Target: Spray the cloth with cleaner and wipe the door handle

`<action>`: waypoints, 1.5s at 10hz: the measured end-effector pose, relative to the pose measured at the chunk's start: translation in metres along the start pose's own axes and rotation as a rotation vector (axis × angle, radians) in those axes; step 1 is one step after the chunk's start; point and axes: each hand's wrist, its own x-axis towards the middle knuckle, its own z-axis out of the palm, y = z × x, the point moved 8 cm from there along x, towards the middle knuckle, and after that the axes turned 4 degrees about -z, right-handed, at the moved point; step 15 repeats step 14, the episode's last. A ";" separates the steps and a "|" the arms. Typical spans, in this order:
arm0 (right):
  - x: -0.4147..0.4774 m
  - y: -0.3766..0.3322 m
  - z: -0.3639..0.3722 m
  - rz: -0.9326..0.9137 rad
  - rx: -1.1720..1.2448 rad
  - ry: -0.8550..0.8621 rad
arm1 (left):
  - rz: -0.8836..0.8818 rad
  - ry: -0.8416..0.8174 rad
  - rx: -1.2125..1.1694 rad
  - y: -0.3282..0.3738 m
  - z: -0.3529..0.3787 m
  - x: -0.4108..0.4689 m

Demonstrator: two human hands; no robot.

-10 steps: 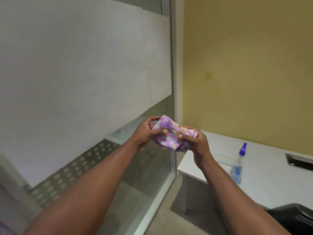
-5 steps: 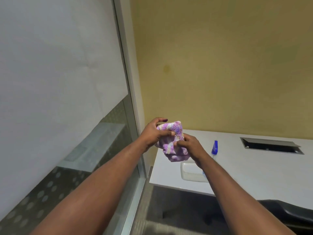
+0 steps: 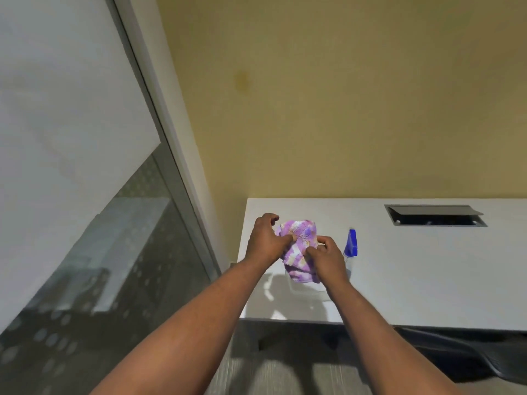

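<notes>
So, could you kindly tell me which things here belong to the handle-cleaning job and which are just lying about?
For the job:
- purple cloth, bunched between left hand and right hand
- spray bottle, blue-topped, standing on the desk beside the right hand

Just lying about:
- white desk
- cable hatch in the desk
- white tray under the hands
- dark chair

The door handle is out of view.

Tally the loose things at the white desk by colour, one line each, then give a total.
Purple-patterned: 1, the cloth, bunched between left hand and right hand
Blue-topped: 1, the spray bottle
White: 1, the shallow tray under the cloth
Total: 3
</notes>
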 end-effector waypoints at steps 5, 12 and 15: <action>0.107 0.142 0.024 0.214 -0.330 -0.110 | 0.242 -0.232 0.692 -0.073 0.129 0.049; 0.131 0.192 0.055 0.129 -0.733 -0.254 | 0.247 -0.477 1.129 -0.175 0.205 0.042; 0.121 0.167 0.057 -0.078 -0.792 -0.296 | 0.197 -0.407 1.044 -0.150 0.188 0.041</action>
